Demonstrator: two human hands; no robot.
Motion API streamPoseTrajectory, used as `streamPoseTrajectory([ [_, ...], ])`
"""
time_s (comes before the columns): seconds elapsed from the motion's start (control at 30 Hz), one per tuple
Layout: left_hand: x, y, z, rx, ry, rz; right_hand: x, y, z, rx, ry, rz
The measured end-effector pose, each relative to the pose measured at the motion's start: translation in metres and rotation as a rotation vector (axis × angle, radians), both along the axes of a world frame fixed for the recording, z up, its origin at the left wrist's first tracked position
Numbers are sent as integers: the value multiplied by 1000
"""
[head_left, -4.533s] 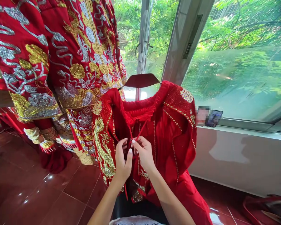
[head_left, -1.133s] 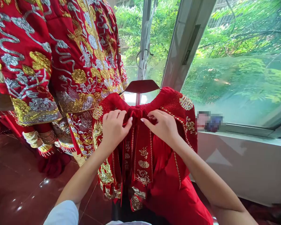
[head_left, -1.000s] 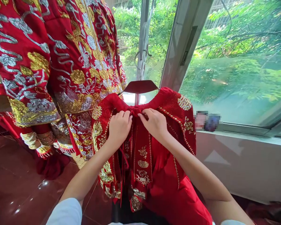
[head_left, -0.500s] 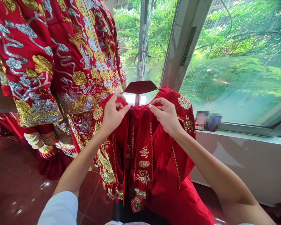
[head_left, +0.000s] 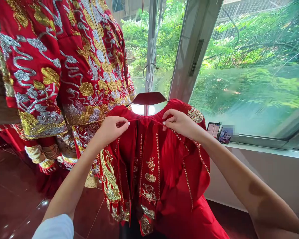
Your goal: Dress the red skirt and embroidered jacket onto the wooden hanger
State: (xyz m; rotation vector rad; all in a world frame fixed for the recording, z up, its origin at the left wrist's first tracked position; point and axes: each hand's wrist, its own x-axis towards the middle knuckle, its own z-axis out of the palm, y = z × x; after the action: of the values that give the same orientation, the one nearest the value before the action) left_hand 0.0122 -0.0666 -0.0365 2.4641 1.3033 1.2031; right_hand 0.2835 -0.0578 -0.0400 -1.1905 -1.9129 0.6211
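A red skirt with gold bead embroidery hangs from a dark red hanger in front of the window. My left hand pinches the left part of the skirt's waistband, fingers closed on the cloth. My right hand grips the waistband on the right, also closed. The band is stretched taut between the two hands, just below the hanger. The skirt's hem falls out of view at the bottom.
A red jacket thick with gold and silver embroidery hangs at the left, touching the skirt. Behind stands a window frame with green trees outside. Two phones lean on the white sill. The floor is glossy dark red tile.
My hands rose from a tie low on the skirt to the gathered waistband, then moved apart sideways, pulling the band out flat and taut.
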Motion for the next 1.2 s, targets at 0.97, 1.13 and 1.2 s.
streamPoseTrajectory([
  [0.97,53,31,-10,71,-214,-135,-50,36,-20,737,-191,-2],
  [1.13,55,29,-14,154,-186,-130,-53,36,-20,737,-160,18],
  [1.2,55,28,-16,193,-167,-117,-53,34,-21,733,-186,-19],
])
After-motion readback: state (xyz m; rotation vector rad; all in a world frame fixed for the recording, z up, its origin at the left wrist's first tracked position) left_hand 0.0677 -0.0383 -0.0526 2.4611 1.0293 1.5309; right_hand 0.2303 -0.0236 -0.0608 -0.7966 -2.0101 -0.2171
